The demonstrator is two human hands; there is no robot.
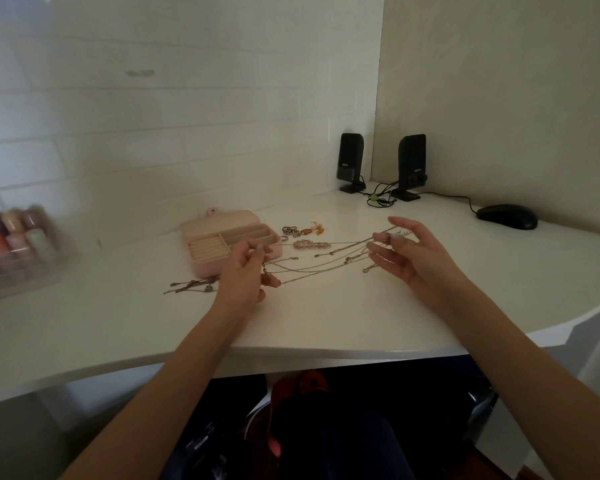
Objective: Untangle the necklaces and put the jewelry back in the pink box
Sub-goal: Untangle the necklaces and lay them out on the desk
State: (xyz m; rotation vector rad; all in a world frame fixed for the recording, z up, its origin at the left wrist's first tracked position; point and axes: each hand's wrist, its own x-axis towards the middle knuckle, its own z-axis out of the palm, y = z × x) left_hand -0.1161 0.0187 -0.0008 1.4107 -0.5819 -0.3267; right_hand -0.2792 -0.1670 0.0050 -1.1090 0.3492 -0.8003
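Far left of frame: clear tray of small colored bottles [13,233], blurred, not part of the job.

Left of centre: pink box [222,242] sits open on the table [309,317], lid tipped back, ring rolls and side slots exposed and seemingly bare. Likely left open so pieces can drop straight in. Loose chain pile [193,285] lies on the table just below the box, beside the left wrist.

Left hand [245,275]: grip clenched, thumb and fingers pinching one end of the necklaces [319,263], held just in front of the box.

Centre: thin silver chains fan out between both hands, several strands, small clasps visible at loose ends, lower strands sagging to the table. Pulled apart sideways, probably to expose where they cross. The knot itself is too fine to make out.

Above the chains, right of the box: ring cluster [290,231], orange charm piece [312,229], pink beaded bracelet [310,243], all on the table, not yet boxed.

Right hand [407,252]: palm turned in, fingers spread, thumb and fingertips pinching the other end of the bunch, raised off the table.

Upper right: two black speakers [381,166] with cables, mouse [507,216] at far right.

Judgement: untangling in progress, nothing back in the box.
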